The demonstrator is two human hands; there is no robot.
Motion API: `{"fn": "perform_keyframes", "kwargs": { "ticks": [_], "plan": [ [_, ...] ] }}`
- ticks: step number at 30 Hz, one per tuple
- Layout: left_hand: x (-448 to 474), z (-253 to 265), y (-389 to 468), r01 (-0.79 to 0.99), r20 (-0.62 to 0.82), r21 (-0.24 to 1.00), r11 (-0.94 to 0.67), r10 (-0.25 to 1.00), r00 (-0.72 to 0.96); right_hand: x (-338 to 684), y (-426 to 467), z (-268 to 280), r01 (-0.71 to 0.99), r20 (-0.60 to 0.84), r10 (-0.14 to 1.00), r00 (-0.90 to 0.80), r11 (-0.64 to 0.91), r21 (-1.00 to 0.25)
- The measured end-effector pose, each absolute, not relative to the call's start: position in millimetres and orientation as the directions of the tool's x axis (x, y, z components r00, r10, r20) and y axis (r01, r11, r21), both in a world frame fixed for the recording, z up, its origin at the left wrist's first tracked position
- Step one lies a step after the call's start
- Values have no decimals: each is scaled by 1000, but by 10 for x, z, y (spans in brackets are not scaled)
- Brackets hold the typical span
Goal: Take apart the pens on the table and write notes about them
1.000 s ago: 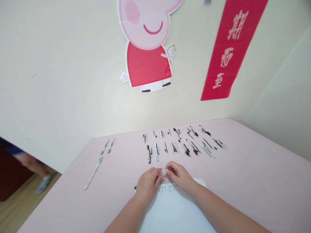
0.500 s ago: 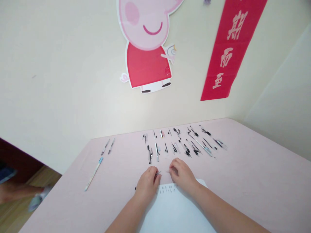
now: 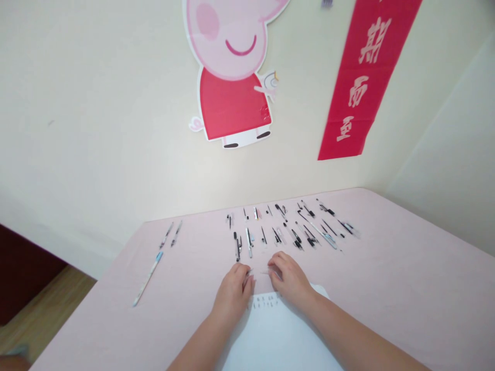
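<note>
My left hand (image 3: 232, 288) pinches a small, thin, pale pen part, whose tip pokes out between thumb and fingers. Opposite it, my right hand (image 3: 288, 278) is closed on another slim, pale pen part (image 3: 265, 272) that points left. A short gap separates the two pieces. Both hands hover near the top edge of a white sheet of paper (image 3: 280, 335) with small dark marks along it. Just beyond them lie rows of taken-apart pens, among them a black-and-clear pen (image 3: 237, 247) and a white pen barrel (image 3: 249, 243).
On the left of the pink table (image 3: 185, 293) lie a pen with a blue end (image 3: 147, 278) and two clear pens. A pale wall with a pink pig sticker (image 3: 234, 103) and a red banner (image 3: 367, 82) rises behind the table's far edge.
The hands stay nearly in place, with the pieces still apart. The black tip beside my left hand no longer shows. A person's leg at far left has moved mostly out of view.
</note>
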State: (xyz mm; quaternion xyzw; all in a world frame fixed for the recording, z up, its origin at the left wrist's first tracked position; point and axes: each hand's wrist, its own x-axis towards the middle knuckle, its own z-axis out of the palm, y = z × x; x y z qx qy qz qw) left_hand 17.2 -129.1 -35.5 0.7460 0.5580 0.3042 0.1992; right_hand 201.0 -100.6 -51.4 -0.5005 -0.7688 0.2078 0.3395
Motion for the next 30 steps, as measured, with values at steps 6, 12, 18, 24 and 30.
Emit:
{"fn": "perform_keyframes", "kwargs": {
  "ticks": [6,12,18,24,30],
  "plan": [
    [216,-158,-1281,430,261,866,-255,964,48,1989,-1048,-427,567,403,872,-277,487,-664],
    [281,-233,-1232,-291,-168,943,163,986,7,1975,-1087,-402,473,404,856,-321,515,-715],
    [284,-248,-1160,-620,-315,741,256,949,16,1955,-1117,-399,438,348,848,-401,510,-740],
    [250,-270,-1157,-707,-318,669,231,948,8,1936,-1138,-407,421,275,821,-501,508,-751],
    [242,-365,-1136,-739,-263,648,183,965,8,1931,-1134,-403,460,246,831,-499,494,-738]
  ]
}}
